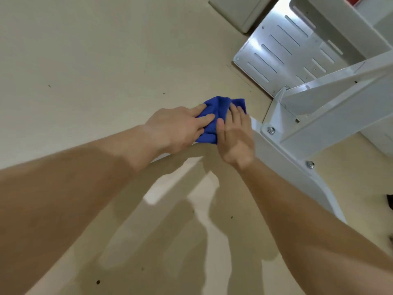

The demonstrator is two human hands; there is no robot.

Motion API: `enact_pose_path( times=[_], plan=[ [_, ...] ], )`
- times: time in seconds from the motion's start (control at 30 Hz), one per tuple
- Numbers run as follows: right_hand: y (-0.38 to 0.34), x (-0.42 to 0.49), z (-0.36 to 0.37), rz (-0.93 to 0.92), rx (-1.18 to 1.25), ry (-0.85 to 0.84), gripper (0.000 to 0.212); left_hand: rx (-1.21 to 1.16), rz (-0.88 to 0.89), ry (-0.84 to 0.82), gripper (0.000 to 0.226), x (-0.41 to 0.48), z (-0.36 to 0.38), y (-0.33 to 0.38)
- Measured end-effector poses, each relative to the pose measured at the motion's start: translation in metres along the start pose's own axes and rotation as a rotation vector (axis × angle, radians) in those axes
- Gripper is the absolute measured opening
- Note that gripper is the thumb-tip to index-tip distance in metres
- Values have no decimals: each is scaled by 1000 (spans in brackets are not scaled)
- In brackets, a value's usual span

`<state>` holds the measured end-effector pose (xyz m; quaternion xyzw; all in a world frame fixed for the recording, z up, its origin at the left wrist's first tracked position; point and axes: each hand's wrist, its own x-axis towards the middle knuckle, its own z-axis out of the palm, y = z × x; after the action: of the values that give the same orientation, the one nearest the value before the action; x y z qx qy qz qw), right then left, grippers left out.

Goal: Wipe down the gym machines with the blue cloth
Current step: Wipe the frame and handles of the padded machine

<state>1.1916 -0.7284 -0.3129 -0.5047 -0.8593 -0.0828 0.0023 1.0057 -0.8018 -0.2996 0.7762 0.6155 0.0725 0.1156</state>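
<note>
The blue cloth [214,116] is bunched up on a white bar of the gym machine frame [297,133], low over the floor. My left hand [176,128] comes in from the left and lays its fingers flat on the cloth's left side. From below, my right hand [236,135] rests on the cloth's right side with straight fingers, the thumb alongside. Both hands press the cloth down; neither curls round it. The part of the bar under the cloth and hands is hidden.
White frame beams with bolts [270,130] rise to the right. A shiny slotted metal footplate [282,50] lies at the upper right beside a pale box [238,11]. Beige floor [85,60] spreads to the left and below.
</note>
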Motion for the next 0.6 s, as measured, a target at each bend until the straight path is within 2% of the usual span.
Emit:
enact_pose_path(
  times=[0.13,0.27,0.33,0.4,0.47,0.53,0.6],
  plan=[
    [8,-13,8,-99,-6,29,68,70,44,20,49,-12,-2,-3],
    [35,2,7,-75,-202,25,68,99,76,49,48,15,0,9],
    [51,2,8,-54,-213,55,67,70,74,43,45,23,-4,13],
    [64,-2,5,11,-123,58,64,7,50,54,44,21,-3,12],
    [59,-10,2,85,17,98,64,-64,16,136,39,8,1,7],
    [36,-16,-7,124,310,127,63,-109,-7,217,28,-4,2,6],
    [4,-24,-12,46,597,76,66,-188,-22,237,24,-10,-1,6]
  ],
)
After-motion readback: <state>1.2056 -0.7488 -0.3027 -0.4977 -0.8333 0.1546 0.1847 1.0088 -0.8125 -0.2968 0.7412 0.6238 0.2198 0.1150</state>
